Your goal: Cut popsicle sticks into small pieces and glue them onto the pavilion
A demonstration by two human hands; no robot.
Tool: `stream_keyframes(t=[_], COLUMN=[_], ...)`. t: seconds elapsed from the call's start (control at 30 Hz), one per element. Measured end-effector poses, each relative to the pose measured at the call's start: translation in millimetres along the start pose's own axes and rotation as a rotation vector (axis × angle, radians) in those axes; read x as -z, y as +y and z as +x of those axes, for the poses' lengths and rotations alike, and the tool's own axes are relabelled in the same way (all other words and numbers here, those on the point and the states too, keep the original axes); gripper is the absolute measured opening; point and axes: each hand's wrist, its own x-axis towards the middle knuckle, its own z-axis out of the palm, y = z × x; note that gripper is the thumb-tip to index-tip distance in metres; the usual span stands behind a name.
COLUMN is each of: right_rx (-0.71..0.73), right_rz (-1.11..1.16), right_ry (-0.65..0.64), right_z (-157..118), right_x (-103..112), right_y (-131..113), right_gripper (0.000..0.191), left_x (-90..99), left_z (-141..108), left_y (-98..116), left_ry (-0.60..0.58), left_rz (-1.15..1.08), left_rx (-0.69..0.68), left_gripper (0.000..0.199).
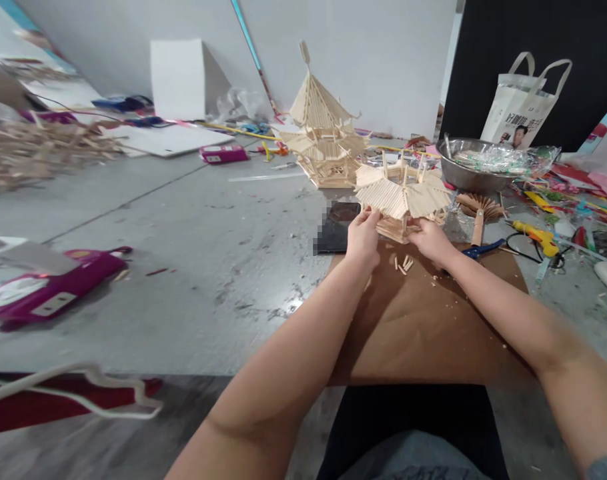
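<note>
A small roofed model made of pale wooden sticks [398,199] stands at the far end of the brown sheet [423,320]. My left hand [363,235] grips its near left side, fingers closed at the roof edge and base. On the near right side, my right hand [427,237] is closed on the lower part, its fingertips partly hidden under the roof. Short loose sticks [404,265] lie on the sheet just in front of the model. Behind it rises a taller stick pagoda [326,133] with a pointed roof. A dark flat device [339,228] lies beside my left hand.
At the right are a metal bowl [471,175] with plastic wrap, a yellow glue gun [536,237], blue-handled pliers [483,249] and a folded fan [478,217]. Purple power strips [83,280] lie left, with a stick pile [38,150] farther back.
</note>
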Motion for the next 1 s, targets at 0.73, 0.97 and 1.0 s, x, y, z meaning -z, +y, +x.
stream_keyframes(t=[0.73, 0.97, 1.0], right_rx=[-0.025, -0.569, -0.592], right_rz=[-0.243, -0.842, -0.846], right_ry=[0.278, 0.406, 0.406], right_z=[-61.4, -64.5, -65.7], right_x=[107.7, 174.0, 176.2], right_y=[21.8, 116.2, 124.2], right_gripper=[0.026, 0.048, 0.052], left_x=[18.8, 16.2, 15.2], left_z=[27.7, 16.9, 12.9], left_y=[8.7, 16.7, 18.7], left_ry=[-0.044, 0.012, 0.007], left_rz=[0.355, 0.39, 0.399], left_rx=[-0.148, -0.49, -0.511], left_gripper=[0.021, 0.025, 0.026])
